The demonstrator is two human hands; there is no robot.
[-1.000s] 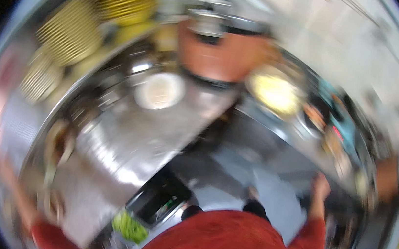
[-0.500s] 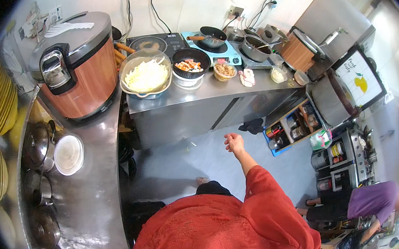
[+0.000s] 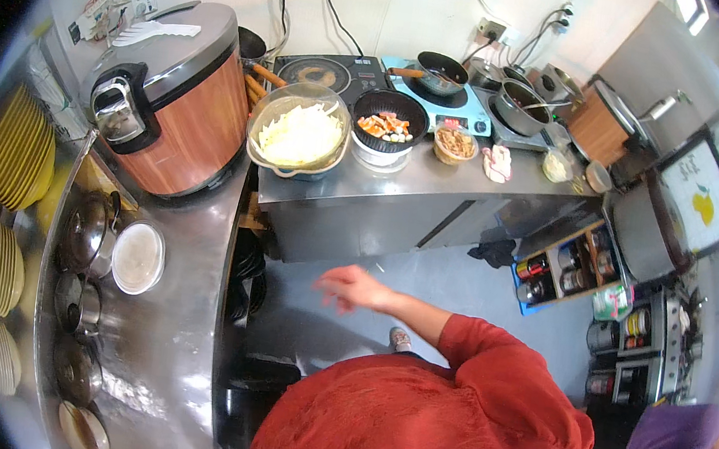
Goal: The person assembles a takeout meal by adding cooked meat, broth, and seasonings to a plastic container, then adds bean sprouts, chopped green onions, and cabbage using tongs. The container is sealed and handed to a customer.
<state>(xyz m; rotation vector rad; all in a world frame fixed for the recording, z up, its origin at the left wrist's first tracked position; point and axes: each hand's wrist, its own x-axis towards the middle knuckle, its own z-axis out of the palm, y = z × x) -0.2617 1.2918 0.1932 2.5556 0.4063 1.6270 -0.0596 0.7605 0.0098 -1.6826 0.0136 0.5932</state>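
A clear bowl (image 3: 291,166) heaped with pale shredded vegetable (image 3: 301,135) sits on the steel counter (image 3: 423,175) in the upper middle of the frame, just left of centre. Lower down, at the middle, the right hand (image 3: 352,290) hangs over the blue-grey floor (image 3: 449,297), apart from the bowl; it is blurred, its fingers loosely parted, its palm bare. The left hand is out of view, so its state cannot be told.

Just right of the bowl, a black ribbed bowl (image 3: 391,104) of orange and white pieces stands on a white dish (image 3: 380,159). Farther right come a small tub (image 3: 453,157) of brown food and a pink-and-white bundle (image 3: 497,163). Behind them, a pan (image 3: 442,71) rests on a light-blue hob (image 3: 458,120), with a black hob (image 3: 359,74) to its left.

At the upper left stands a big wood-patterned cooker (image 3: 188,130), a white slotted utensil (image 3: 155,33) on its lid. Below it are a white round tub (image 3: 138,258) and lidded pots (image 3: 88,233), with stacked yellow plates (image 3: 20,150) at the left edge. A person in purple (image 3: 674,433) bends at the lower right.
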